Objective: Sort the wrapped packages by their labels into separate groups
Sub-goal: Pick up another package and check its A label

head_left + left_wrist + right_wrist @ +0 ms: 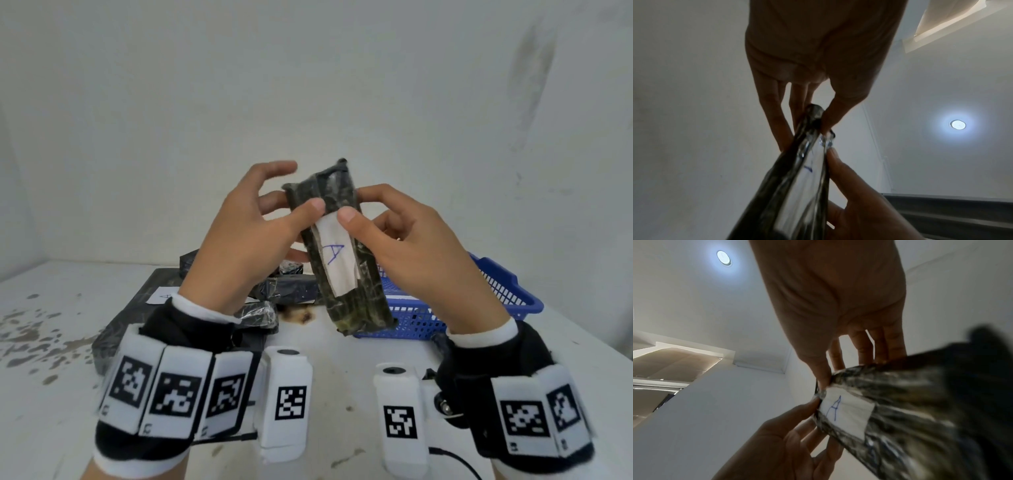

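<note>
Left hand (239, 246) and right hand (421, 260) both pinch the A-labelled package (361, 305), held nearly upright in the air before the left end of the blue basket (507, 291). Left of the basket, dark packages (291, 287) crowd the desk (342, 359); nearer than it, open desk.

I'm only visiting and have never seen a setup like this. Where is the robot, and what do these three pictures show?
There is no robot here. A person works with bare hands, wearing wristbands with checkered markers and small wrist cameras. The big picture comes from a camera worn on the head. The two dim ones look up along each hand. The left hand and right hand together pinch a dark wrapped package whose white label reads A. On the table lie other packages and a blue basket.
</note>
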`<state>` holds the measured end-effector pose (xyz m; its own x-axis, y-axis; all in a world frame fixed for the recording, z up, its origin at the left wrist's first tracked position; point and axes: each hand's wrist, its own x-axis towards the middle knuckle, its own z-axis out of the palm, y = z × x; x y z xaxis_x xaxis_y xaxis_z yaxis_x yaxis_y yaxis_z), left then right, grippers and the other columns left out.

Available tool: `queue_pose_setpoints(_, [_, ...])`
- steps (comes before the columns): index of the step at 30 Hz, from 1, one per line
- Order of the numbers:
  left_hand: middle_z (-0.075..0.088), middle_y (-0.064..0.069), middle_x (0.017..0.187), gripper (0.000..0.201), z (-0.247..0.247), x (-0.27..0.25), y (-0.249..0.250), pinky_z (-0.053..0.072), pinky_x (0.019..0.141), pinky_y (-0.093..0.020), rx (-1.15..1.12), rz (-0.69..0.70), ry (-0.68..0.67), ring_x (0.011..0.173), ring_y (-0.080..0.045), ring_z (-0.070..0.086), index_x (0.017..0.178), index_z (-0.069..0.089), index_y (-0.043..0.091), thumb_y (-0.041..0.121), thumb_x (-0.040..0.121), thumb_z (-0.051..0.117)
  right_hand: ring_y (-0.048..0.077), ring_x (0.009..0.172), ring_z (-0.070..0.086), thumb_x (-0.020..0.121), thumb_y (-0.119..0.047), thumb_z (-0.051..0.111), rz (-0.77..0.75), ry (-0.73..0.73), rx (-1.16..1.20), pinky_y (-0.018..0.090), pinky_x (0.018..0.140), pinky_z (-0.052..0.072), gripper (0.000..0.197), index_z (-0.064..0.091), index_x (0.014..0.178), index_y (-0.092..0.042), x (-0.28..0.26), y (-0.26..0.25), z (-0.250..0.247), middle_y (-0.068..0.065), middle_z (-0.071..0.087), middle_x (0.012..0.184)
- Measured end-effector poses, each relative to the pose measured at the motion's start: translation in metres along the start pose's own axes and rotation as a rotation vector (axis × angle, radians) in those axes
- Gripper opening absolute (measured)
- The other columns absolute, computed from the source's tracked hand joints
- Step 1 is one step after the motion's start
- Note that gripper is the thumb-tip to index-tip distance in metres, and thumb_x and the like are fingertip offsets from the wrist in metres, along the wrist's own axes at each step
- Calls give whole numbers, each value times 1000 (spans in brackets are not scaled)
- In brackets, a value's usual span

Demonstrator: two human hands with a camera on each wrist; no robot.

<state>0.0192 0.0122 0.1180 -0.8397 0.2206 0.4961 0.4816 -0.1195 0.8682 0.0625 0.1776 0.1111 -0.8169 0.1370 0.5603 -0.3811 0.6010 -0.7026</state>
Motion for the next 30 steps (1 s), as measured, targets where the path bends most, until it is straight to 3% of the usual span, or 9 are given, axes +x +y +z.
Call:
queue_pose_setpoints(3, [69, -10, 98, 44, -3, 2, 3, 59, 56, -29, -125, 15, 92, 67, -13, 71, 130, 52, 27, 6, 92, 58, 7, 67, 66, 85, -52, 68, 20, 29, 103, 27, 63, 54, 30, 65, 113, -41, 1, 0, -4, -7, 70, 80])
queue_pose_setpoints(5, [68, -8, 91, 38, -6, 4, 5, 60, 59, -30, -233, 15, 138, 71, -15, 70, 125, 55, 24, 2, 94, 51, 9, 72, 70, 80, -52, 70, 20, 50, 159, 28, 68, 57, 39, 65, 117, -39, 1, 2, -9, -7, 72, 87])
queue_pose_setpoints(7, [66, -2, 83, 30, -11, 6, 7, 60, 62, -30, -315, 1, 142, 70, -14, 68, 117, 59, 18, 2, 95, 46, 15, 79, 74, 85, -40, 72, 28, 65, 223, 33, 77, 59, 37, 63, 121, -37, 0, 3, -15, -2, 74, 100])
queue_pose_setpoints(9, [68, 1, 78, 20, -13, 6, 8, 59, 64, -31, -367, -26, 80, 70, -13, 69, 108, 59, 13, 3, 95, 47, 24, 77, 75, 90, -22, 71, 39, 76, 320, 35, 70, 59, 36, 63, 124, -30, 1, 4, -20, 6, 75, 105])
queue_pose_setpoints(11, [70, -3, 85, 10, -13, 4, 9, 60, 66, -30, -387, -47, 7, 77, -16, 71, 101, 55, 10, 4, 93, 57, 22, 70, 73, 90, -12, 70, 30, 109, 360, 28, 60, 55, 36, 64, 124, -24, 1, 4, -23, 5, 76, 102])
queue_pose_setpoints(16, [71, -13, 96, 41, -8, 3, 5, 60, 69, -27, -302, -52, -8, 79, -21, 74, 114, 50, 3, -1, 79, 71, 3, 60, 63, 86, -18, 75, -15, 125, 315, 15, 60, 49, 41, 62, 124, -26, -1, 1, -22, -8, 74, 79])
queue_pose_setpoints(19, [72, -13, 103, 55, -6, 2, 3, 61, 70, -30, -226, -56, -2, 82, -21, 74, 120, 49, 3, 4, 73, 78, -5, 57, 61, 84, -15, 77, -30, 120, 294, 9, 58, 45, 38, 60, 118, -21, -2, -1, -19, -12, 69, 78])
queue_pose_setpoints(24, [71, -5, 101, 62, -6, 2, 1, 61, 63, -31, -2, -40, 20, 82, -20, 71, 117, 53, 14, 29, 65, 83, 4, 85, 70, 76, -31, 84, -31, 151, 207, 15, 75, 53, 39, 57, 105, -27, -3, -2, -16, -8, 72, 97])
queue_pose_setpoints(30, [71, -4, 93, 46, -3, 2, 1, 50, 47, -23, 17, -30, 45, 63, -12, 66, 110, 53, 16, 32, 75, 78, 6, 84, 68, 75, -39, 83, -46, 194, 186, 18, 76, 54, 35, 59, 98, -28, -2, -2, -13, -8, 71, 94])
